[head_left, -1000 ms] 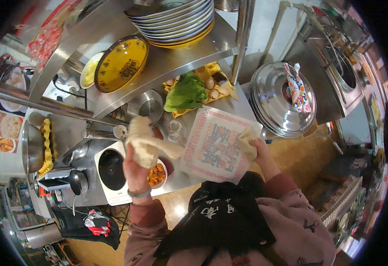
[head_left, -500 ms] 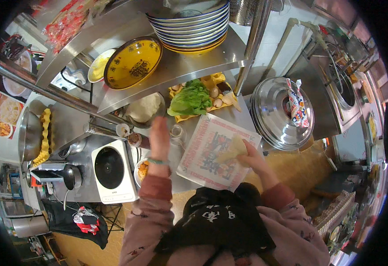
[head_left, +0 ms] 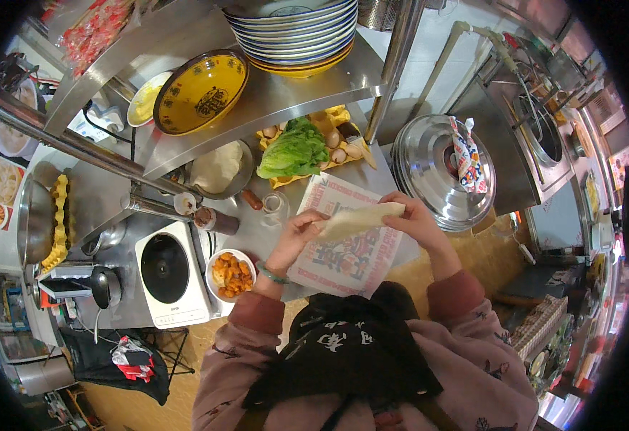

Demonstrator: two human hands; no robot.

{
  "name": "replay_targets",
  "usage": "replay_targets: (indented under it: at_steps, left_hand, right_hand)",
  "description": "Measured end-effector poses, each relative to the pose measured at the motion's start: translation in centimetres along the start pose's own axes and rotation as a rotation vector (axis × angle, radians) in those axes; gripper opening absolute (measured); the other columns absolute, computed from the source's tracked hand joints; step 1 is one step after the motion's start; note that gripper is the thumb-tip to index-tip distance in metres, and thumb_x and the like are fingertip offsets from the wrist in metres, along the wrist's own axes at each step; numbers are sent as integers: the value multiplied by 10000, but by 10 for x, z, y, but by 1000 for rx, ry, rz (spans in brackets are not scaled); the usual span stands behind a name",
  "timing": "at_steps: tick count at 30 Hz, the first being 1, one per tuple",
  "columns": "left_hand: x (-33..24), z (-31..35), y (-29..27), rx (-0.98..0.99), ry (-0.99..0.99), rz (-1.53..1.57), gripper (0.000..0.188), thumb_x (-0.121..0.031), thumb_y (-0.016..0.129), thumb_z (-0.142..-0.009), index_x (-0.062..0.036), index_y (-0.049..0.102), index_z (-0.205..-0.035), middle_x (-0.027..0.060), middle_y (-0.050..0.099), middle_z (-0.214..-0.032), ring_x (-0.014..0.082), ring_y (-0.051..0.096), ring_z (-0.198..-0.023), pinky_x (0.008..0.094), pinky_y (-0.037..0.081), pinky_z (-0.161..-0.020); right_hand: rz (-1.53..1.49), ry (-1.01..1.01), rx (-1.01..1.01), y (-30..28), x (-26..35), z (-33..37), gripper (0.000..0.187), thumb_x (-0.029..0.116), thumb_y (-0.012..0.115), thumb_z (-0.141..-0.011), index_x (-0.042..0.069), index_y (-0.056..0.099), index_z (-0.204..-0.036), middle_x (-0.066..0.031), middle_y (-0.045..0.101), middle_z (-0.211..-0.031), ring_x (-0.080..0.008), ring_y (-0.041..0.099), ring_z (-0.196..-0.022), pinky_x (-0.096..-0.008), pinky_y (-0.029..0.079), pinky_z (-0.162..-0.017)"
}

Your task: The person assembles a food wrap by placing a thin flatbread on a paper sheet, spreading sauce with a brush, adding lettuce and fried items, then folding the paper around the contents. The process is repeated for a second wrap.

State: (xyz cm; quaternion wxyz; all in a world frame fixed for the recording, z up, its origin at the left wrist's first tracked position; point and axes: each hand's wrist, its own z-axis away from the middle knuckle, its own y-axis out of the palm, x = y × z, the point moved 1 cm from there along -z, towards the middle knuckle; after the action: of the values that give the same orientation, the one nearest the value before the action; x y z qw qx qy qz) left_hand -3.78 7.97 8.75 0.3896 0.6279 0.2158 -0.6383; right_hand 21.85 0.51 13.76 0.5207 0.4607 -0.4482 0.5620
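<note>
Both hands hold a thin, pale flatbread stretched between them, over a printed paper sheet on the steel counter. At its left end, my left hand pinches the edge between fingers and thumb. My right hand grips the opposite end, thumb toward me. A metal bowl farther back on the left holds more pale dough rounds. To the left of my left hand is a white bowl of orange-brown chunks. Beyond the paper, green lettuce lies on a yellow egg tray.
A small glass jar, a sausage and a dark red sauce bottle stand or lie behind my left hand. An induction cooker is at left. Large metal lids sit at right. A steel shelf with stacked plates overhangs the back.
My left hand has come back from near the dough bowl and taken hold of the flatbread. My right hand has lifted and spread it. The view has shifted slightly.
</note>
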Motion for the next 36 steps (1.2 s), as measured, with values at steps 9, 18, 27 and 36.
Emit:
replay_targets:
  at_steps: [9, 18, 27, 36]
  left_hand:
    - [-34, 0, -13, -77, 105, -40, 166, -120, 598, -867, 14, 638, -958, -19, 616, -810, 44, 522, -717, 197, 423, -646]
    - [-58, 14, -5, -9, 49, 148, 200, -134, 577, -881, 22, 628, -995, 36, 650, -888, 95, 587, -790, 234, 474, -705]
    - [-69, 17, 16, -112, -68, 543, 207, -155, 533, -905, -7, 599, -1034, 69, 642, -960, 139, 614, -845, 270, 498, -758]
    - [-38, -5, -11, -69, -73, -168, 210, -139, 553, -894, 25, 617, -1009, 53, 642, -949, 96, 589, -833, 224, 459, -742]
  right_hand:
    - [-26, -8, 151, -14, 16, -1, 309, 32, 624, -771, 16, 561, -1073, 14, 581, -895, -60, 523, -783, -221, 432, -696]
    - [-315, -116, 117, 6, -15, -4, 138, 113, 657, -758, 63, 548, -826, -54, 572, -964, -100, 522, -853, -237, 416, -721]
    - [-671, -30, 207, 16, -17, 10, 153, 124, 661, -761, 74, 546, -848, -25, 603, -923, -104, 562, -807, -255, 446, -715]
    - [-135, -4, -15, -4, -31, 3, 249, 15, 655, -752, 33, 577, -988, -25, 605, -905, -82, 563, -827, -226, 447, -718]
